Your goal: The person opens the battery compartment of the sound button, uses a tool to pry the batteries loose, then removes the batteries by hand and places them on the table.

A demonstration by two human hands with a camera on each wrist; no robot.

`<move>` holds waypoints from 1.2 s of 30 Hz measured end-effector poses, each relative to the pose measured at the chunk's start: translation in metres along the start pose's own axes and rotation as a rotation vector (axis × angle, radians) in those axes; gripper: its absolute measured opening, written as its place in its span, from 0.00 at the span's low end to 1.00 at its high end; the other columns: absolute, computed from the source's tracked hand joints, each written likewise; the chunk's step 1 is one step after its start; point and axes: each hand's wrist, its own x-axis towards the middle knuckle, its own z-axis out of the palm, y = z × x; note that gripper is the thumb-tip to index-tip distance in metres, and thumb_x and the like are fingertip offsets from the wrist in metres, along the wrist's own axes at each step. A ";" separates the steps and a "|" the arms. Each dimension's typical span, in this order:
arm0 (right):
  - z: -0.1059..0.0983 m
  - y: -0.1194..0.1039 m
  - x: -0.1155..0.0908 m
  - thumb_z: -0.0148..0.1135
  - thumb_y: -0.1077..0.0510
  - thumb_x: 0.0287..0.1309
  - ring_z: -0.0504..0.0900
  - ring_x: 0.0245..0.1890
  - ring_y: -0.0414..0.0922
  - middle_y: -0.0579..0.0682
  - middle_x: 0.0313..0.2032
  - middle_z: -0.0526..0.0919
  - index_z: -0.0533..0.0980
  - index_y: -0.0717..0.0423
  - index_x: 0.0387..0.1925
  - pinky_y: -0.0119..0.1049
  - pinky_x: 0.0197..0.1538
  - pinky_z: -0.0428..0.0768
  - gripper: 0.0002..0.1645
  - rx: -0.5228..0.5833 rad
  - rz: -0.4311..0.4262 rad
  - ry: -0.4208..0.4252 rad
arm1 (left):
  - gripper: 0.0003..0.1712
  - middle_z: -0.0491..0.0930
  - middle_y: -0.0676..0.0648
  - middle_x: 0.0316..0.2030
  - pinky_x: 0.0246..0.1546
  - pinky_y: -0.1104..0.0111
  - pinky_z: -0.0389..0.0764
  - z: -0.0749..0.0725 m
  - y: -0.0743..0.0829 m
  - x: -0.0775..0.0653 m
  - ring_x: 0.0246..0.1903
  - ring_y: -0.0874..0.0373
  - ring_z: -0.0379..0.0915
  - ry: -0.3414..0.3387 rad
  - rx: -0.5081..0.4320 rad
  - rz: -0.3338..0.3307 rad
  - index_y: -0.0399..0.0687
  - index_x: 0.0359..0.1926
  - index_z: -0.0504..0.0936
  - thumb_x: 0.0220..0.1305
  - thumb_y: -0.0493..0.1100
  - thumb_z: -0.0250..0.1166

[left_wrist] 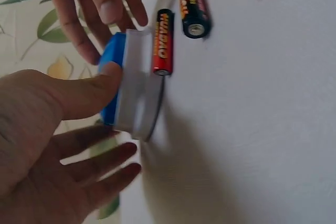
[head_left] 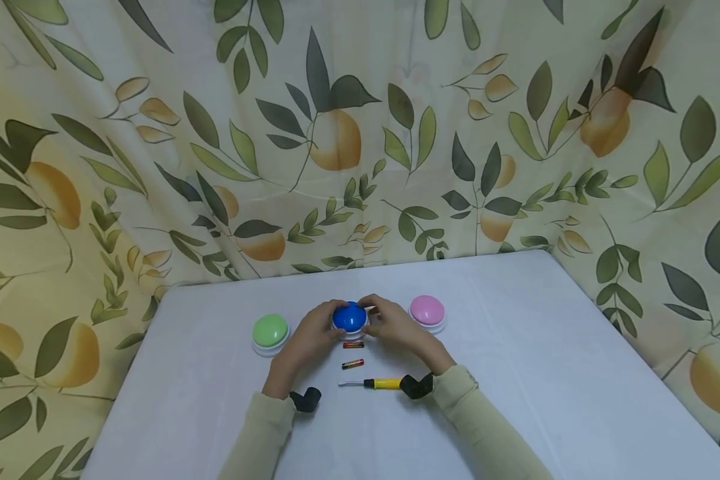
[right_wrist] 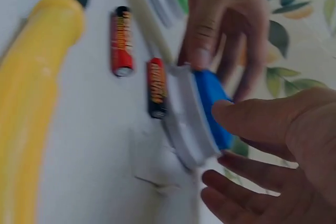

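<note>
A round push button with a blue dome and a white base sits on the table between both hands. On its left side my left hand grips it, the thumb against the dome's edge and the lower fingers spread. My right hand holds the opposite side, with its thumb on the dome. Two small red-and-black batteries lie in front: one battery close by the white base, the other battery a little nearer me.
A green push button stands to the left, and a pink push button to the right. Nearer me lies a screwdriver with a yellow handle, partly behind the right wrist's black camera mount. A leaf-patterned curtain hangs behind the white table.
</note>
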 end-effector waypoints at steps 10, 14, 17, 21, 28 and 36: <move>-0.053 0.008 -0.022 0.67 0.61 0.68 0.80 0.65 0.61 0.62 0.65 0.80 0.77 0.55 0.65 0.59 0.68 0.78 0.25 0.004 -0.079 0.040 | 0.30 0.71 0.42 0.72 0.69 0.45 0.76 0.011 0.042 -0.007 0.72 0.42 0.67 0.074 0.231 -0.007 0.53 0.73 0.72 0.74 0.47 0.66; -0.071 0.017 -0.030 0.68 0.62 0.67 0.79 0.65 0.62 0.63 0.65 0.79 0.77 0.54 0.64 0.58 0.68 0.79 0.25 0.006 -0.049 0.094 | 0.27 0.76 0.43 0.69 0.70 0.48 0.76 0.026 0.058 -0.003 0.71 0.43 0.69 0.133 0.286 0.064 0.53 0.71 0.75 0.74 0.46 0.66; -0.079 0.027 -0.034 0.67 0.62 0.67 0.76 0.67 0.63 0.63 0.66 0.78 0.76 0.54 0.65 0.59 0.67 0.79 0.26 0.022 -0.007 0.105 | 0.26 0.77 0.44 0.68 0.70 0.51 0.76 0.033 0.070 0.001 0.70 0.44 0.71 0.159 0.290 0.097 0.52 0.69 0.76 0.73 0.46 0.66; -0.087 0.039 -0.035 0.65 0.64 0.67 0.73 0.69 0.66 0.64 0.68 0.76 0.74 0.58 0.67 0.62 0.67 0.78 0.28 0.024 0.028 0.116 | 0.27 0.76 0.45 0.69 0.69 0.51 0.77 0.043 0.083 0.009 0.70 0.45 0.71 0.107 0.220 0.086 0.53 0.71 0.75 0.74 0.47 0.66; -0.099 0.056 -0.040 0.65 0.64 0.66 0.68 0.71 0.68 0.66 0.68 0.75 0.72 0.64 0.68 0.67 0.73 0.69 0.30 0.008 0.021 0.123 | 0.34 0.72 0.44 0.72 0.69 0.51 0.77 0.068 0.097 0.026 0.71 0.46 0.71 0.024 0.136 0.016 0.52 0.76 0.68 0.74 0.49 0.65; -0.100 0.070 -0.046 0.68 0.61 0.65 0.68 0.70 0.69 0.70 0.71 0.70 0.64 0.67 0.74 0.67 0.72 0.69 0.40 0.026 0.083 0.002 | 0.39 0.68 0.44 0.76 0.74 0.51 0.72 0.091 0.100 0.037 0.76 0.46 0.63 -0.012 0.046 -0.025 0.51 0.81 0.60 0.75 0.50 0.63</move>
